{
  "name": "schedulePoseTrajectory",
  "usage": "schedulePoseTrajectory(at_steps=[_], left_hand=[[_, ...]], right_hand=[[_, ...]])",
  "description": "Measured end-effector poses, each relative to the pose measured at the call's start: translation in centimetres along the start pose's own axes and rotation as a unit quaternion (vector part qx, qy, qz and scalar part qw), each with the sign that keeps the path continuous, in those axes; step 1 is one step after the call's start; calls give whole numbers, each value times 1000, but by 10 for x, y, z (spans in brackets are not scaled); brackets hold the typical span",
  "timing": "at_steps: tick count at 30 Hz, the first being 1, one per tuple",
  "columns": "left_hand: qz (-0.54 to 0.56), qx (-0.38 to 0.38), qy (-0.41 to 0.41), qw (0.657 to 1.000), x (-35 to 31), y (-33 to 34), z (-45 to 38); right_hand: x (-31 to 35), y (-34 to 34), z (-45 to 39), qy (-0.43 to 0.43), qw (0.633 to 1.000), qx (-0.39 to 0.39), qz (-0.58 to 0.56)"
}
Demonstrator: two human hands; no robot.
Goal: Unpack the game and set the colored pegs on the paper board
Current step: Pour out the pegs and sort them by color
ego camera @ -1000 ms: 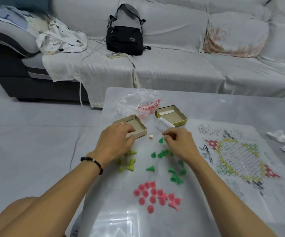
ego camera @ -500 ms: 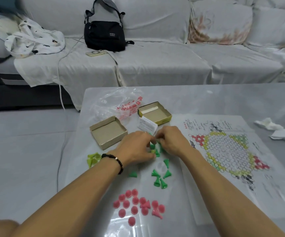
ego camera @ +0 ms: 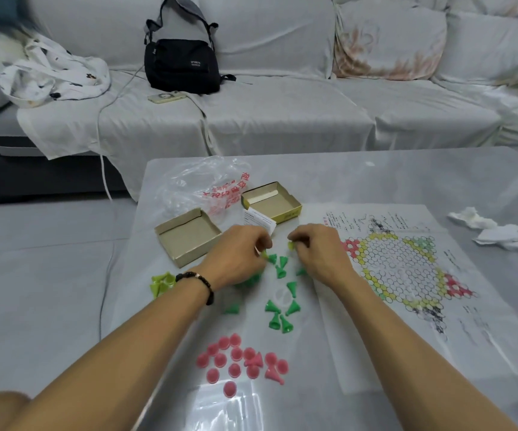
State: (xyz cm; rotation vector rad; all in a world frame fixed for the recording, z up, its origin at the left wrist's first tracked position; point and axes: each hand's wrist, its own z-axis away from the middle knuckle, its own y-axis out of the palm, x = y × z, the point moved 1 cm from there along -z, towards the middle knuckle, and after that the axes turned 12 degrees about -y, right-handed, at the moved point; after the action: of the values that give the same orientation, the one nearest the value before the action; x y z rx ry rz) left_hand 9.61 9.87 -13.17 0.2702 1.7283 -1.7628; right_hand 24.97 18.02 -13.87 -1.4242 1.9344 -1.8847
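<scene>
Dark green pegs [ego camera: 279,309] lie scattered in the middle of the table. A cluster of pink pegs [ego camera: 239,359] sits nearer me, and a small heap of yellow-green pegs [ego camera: 161,283] lies at the left. My left hand [ego camera: 239,259] pinches a yellow-green peg among the green ones. My right hand [ego camera: 317,253] pinches another yellow-green peg [ego camera: 291,245] just beside it. The paper board [ego camera: 407,269] with its hexagon grid lies flat to the right, with no pegs on it.
Two open cardboard box halves [ego camera: 187,234] [ego camera: 271,200] and a crumpled plastic bag [ego camera: 208,188] lie behind the hands. A folded leaflet [ego camera: 259,220] leans by the far box. Crumpled tissues [ego camera: 494,228] sit far right. A sofa with a black backpack [ego camera: 181,54] is beyond.
My left hand left the box half at the left and joined the right hand over the green pegs. The head camera shifted, so everything sits lower and more to the right.
</scene>
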Motion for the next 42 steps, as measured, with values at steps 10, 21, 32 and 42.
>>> schedulePoseTrajectory(at_steps=[10,21,32,42], left_hand=[[-62,-116,-64,989,89,-83,65],[-247,-58,-80,964,132,-73,59],[-204,-104,-49,972,137,-67,78],[-86,-54,61,993,87,5,171]], right_hand=[[99,49,-6,-119,987,79,-75],[125,85,-25,-144,977,153,48],[113,73,-11,-95,989,115,-14],[87,36,124,-98,992,-5,-80]])
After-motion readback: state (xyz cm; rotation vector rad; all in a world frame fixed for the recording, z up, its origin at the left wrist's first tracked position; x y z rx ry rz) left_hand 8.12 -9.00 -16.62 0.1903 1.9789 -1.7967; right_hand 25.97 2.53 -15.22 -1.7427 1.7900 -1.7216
